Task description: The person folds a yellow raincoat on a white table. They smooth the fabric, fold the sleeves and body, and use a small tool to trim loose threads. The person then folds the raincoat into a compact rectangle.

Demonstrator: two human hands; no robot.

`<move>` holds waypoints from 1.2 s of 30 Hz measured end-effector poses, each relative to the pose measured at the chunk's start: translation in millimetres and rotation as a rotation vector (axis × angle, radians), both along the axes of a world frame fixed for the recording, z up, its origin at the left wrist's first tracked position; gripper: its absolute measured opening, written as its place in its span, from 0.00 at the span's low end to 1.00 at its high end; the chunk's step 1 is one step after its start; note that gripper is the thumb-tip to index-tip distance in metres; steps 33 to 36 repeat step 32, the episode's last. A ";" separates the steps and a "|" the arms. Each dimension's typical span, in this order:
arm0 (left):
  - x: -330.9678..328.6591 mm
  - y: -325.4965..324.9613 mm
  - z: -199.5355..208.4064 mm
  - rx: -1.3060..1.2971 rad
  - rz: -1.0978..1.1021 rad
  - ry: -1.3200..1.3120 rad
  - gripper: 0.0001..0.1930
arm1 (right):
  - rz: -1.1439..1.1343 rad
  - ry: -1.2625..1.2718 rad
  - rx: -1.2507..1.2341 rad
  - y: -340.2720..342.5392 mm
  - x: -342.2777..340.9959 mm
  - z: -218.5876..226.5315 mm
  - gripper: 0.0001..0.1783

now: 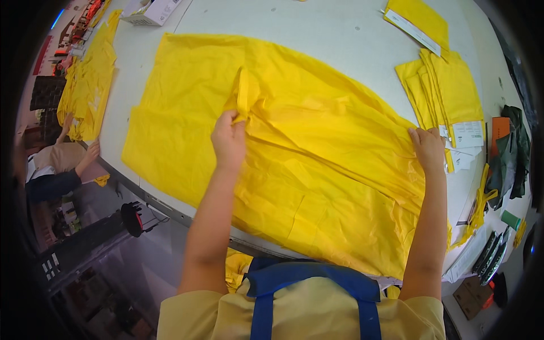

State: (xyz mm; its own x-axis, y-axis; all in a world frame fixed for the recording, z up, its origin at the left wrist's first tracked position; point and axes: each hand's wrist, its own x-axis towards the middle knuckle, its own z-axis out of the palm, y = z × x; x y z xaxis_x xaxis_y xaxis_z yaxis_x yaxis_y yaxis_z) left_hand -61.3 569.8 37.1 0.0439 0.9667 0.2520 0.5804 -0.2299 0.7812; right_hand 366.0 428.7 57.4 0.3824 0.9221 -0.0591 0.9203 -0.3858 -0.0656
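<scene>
A large yellow garment (317,215) of thin, shiny, creased fabric is spread over the white table (334,22) in front of me. My left hand (229,144) pinches a raised, folded strip (243,93) of its fabric near the middle. Creases run from there toward my right hand (429,148), whose fingers are closed on the garment's right edge. Exactly how much cloth lies under the right fingers is hidden.
Folded yellow pieces (447,90) with white printed sheets (468,134) lie at the right, beside dark cloth (504,164). An open cardboard box (152,11) stands at the far left. Beyond the left table edge, another person's hand (90,156) is near more yellow garments (90,90).
</scene>
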 end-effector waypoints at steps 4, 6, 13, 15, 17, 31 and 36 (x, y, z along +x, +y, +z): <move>-34.9 61.2 34.4 -0.157 -0.040 -0.078 0.12 | -0.316 -0.056 0.060 -6.8 14.4 -37.1 0.22; -59.0 88.5 10.5 -0.217 -0.151 0.131 0.11 | -0.310 -0.109 0.131 2.8 7.5 -44.0 0.22; 46.1 129.6 53.3 -0.180 -0.333 0.234 0.10 | -0.326 -0.153 0.281 0.5 11.5 -64.2 0.20; 62.3 149.0 49.1 -0.173 -0.347 0.428 0.12 | -0.327 -0.147 0.304 -1.4 13.4 -65.7 0.20; 69.8 184.2 27.1 -0.147 -0.236 0.442 0.14 | -0.322 -0.137 0.320 1.1 12.5 -66.9 0.20; 95.8 233.4 0.4 -0.219 -0.643 1.089 0.30 | -0.135 0.369 -0.270 6.8 21.3 18.9 0.25; 104.3 236.5 8.6 -0.333 -0.666 1.192 0.32 | -0.188 0.363 -0.447 13.0 21.5 27.2 0.27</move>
